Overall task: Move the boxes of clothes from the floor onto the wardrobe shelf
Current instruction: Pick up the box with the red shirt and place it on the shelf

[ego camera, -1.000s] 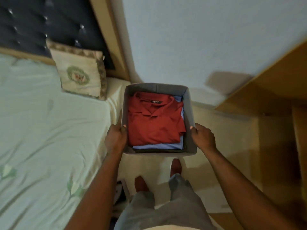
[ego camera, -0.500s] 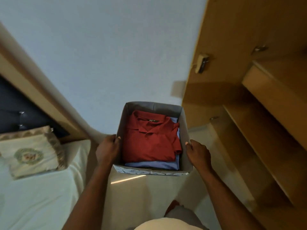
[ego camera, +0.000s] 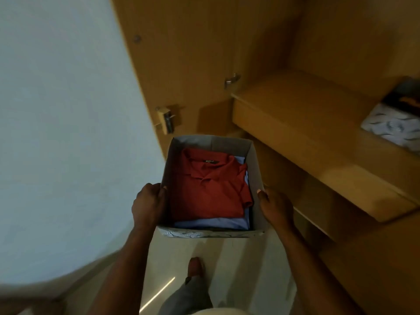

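Note:
I carry a grey patterned box [ego camera: 204,233] in the air, in front of my body. A folded red polo shirt [ego camera: 209,187] lies on top inside it, over a folded blue garment [ego camera: 211,222]. My left hand [ego camera: 148,204] grips the box's left wall and my right hand [ego camera: 276,206] grips its right wall, thumbs over the rim. The open wooden wardrobe's shelf [ego camera: 302,123] lies ahead and to the right of the box, slightly higher. A second patterned box [ego camera: 393,126] stands on that shelf at the far right.
The open wardrobe door [ego camera: 181,64] with a lock fitting [ego camera: 167,120] stands just behind the box. A lower shelf edge [ego camera: 313,223] runs under my right hand. A pale wall [ego camera: 63,133] fills the left. My foot [ego camera: 194,267] is on the light floor below.
I have turned right from the bed toward the wardrobe with the box in both hands. The bed and pillow have left the view; the shelf and second box have come in.

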### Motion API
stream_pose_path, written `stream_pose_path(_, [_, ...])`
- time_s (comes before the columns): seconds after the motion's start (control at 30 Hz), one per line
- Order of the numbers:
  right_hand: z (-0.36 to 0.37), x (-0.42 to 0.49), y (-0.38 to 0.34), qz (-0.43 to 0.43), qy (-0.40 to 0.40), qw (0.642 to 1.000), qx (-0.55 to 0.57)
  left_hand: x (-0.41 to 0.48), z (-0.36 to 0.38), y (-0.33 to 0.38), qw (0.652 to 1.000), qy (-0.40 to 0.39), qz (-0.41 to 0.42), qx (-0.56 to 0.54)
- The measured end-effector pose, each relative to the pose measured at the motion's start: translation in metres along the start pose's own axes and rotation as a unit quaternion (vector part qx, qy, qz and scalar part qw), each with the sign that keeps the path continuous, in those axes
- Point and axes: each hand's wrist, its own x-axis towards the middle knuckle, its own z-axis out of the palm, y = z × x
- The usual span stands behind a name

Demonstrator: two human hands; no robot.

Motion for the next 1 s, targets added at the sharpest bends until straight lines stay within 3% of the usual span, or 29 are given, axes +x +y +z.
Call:
stream_pose_path(0.23, [-0.048,0.063,0.027,0.135,0.085,0.987,-0.009,0.103,0.049,0.103,0.983,-0.062,0.174,-0.01])
stream_pose_path(0.4, [-0.089,0.097,0.034,0.179,0.137,0.974,-0.009,0.164,0.072,0.182,0.961,-0.094,0.257,-0.033])
stream_pose_path(0.73, [-0.154,0.179,0.082,0.249,0.191,0.949,-0.007,0.236,0.15,0.321,0.934,-0.162,0.314,-0.045])
stream_pose_path(1.0, [-0.205,0.297,0.14,0.26,0.171,0.95,-0.006,0.285,0.206,0.443,0.936,-0.197,0.291,-0.031])
